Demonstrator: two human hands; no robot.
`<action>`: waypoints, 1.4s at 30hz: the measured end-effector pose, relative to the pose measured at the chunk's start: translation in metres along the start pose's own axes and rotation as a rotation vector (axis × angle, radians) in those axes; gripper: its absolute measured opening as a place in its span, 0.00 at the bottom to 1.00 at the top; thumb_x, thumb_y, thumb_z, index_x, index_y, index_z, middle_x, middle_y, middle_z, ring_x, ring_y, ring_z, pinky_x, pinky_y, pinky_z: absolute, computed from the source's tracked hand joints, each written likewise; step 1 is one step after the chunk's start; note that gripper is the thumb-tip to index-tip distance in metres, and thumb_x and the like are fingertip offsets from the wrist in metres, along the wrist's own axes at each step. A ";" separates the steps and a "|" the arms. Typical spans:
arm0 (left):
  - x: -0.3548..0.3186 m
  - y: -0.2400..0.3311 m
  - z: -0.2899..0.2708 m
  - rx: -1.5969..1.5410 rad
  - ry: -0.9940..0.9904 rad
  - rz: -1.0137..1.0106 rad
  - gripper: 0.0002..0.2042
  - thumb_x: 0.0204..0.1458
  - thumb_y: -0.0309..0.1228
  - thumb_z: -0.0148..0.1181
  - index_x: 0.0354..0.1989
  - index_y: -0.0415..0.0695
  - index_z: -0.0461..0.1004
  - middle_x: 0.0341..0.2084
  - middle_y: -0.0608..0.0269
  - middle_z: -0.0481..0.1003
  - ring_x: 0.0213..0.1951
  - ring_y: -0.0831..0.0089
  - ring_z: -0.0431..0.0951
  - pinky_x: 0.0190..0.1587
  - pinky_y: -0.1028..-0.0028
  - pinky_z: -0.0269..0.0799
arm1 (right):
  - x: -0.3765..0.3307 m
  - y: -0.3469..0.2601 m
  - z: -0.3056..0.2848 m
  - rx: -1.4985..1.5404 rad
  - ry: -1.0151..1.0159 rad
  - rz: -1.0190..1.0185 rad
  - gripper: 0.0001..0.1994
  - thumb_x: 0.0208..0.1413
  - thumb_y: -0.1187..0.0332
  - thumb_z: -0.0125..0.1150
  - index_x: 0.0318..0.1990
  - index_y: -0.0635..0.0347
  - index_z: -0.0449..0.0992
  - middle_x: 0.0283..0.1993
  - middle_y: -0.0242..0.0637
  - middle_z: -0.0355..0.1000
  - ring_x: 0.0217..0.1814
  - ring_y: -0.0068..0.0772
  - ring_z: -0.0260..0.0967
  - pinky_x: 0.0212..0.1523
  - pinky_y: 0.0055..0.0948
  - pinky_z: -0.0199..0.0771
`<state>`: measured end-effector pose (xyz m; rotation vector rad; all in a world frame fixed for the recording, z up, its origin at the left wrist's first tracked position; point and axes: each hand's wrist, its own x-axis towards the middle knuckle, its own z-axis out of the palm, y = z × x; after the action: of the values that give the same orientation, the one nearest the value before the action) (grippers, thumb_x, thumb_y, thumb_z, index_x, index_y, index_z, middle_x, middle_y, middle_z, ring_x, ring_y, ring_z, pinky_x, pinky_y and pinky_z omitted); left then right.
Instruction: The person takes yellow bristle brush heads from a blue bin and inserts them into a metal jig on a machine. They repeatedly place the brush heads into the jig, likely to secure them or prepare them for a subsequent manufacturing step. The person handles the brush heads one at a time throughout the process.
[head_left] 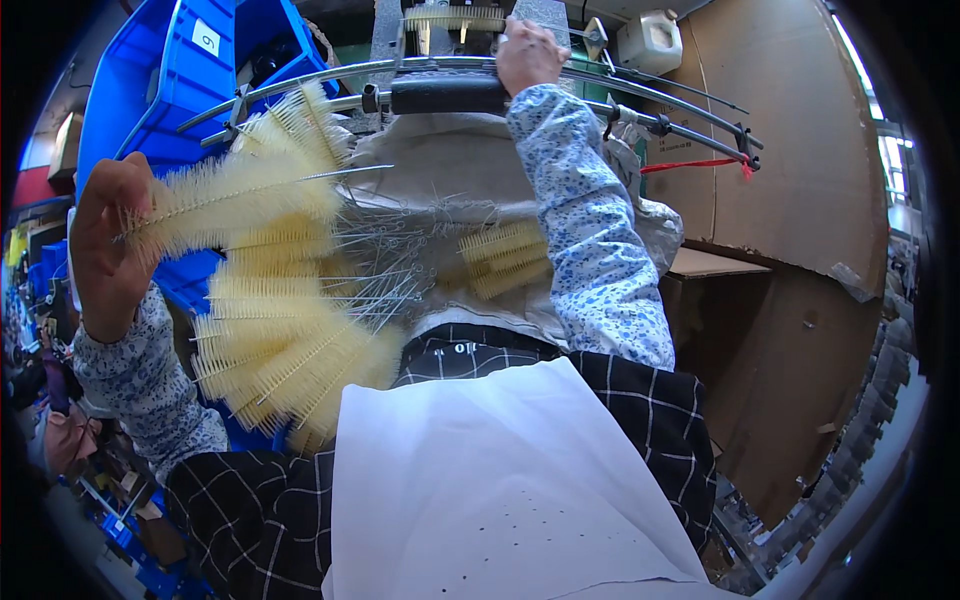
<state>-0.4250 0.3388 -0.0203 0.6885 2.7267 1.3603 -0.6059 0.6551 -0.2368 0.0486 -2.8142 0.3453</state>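
At the left, my left hand (115,240) is closed on the bristle end of a pale yellow tube brush (240,195). This brush is held level, with its bare twisted-wire end toward the middle. Under it, a fanned pile of similar brushes (285,330) rests with the looped wire ends (385,265) facing inward on the cloth over my lap. My right hand (530,55) reaches up to the metal fixture, its fingers curled beside another brush (455,18) that lies crosswise there. What those fingers grip is hidden.
Curved metal rods (680,120) with a black padded roller (450,95) cross in front of me. Blue bins (190,70) stand at the left. Cardboard (780,130) and a white jug (650,42) are at the right. A few brushes (505,258) lie beside my right forearm.
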 end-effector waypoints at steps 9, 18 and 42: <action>-0.027 -0.023 -0.012 0.060 0.178 -0.078 0.14 0.37 0.22 0.48 0.36 0.41 0.59 0.26 0.69 0.58 0.21 0.86 0.57 0.20 0.86 0.53 | 0.014 0.118 -0.011 -0.036 0.011 -0.023 0.14 0.44 0.63 0.49 0.41 0.48 0.70 0.39 0.35 0.69 0.43 0.37 0.65 0.42 0.41 0.63; 0.008 -0.020 0.013 -0.416 -0.059 -0.205 0.23 0.40 0.31 0.46 0.48 0.38 0.55 0.32 0.63 0.64 0.20 0.83 0.63 0.21 0.85 0.59 | 0.046 0.182 -0.041 -0.072 -0.315 -0.107 0.13 0.51 0.57 0.41 0.43 0.39 0.69 0.44 0.40 0.66 0.47 0.44 0.62 0.44 0.35 0.61; -0.025 -0.051 0.030 0.407 -0.621 -0.438 0.18 0.42 0.29 0.54 0.42 0.41 0.60 0.28 0.53 0.66 0.26 0.68 0.68 0.31 0.72 0.64 | -0.016 0.067 -0.049 -0.100 0.058 -0.191 0.13 0.45 0.66 0.48 0.41 0.40 0.68 0.32 0.33 0.67 0.36 0.36 0.63 0.37 0.35 0.62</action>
<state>-0.4154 0.3248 -0.0824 0.3887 2.4263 0.4085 -0.5805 0.7314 -0.2120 0.2790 -2.7361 0.1592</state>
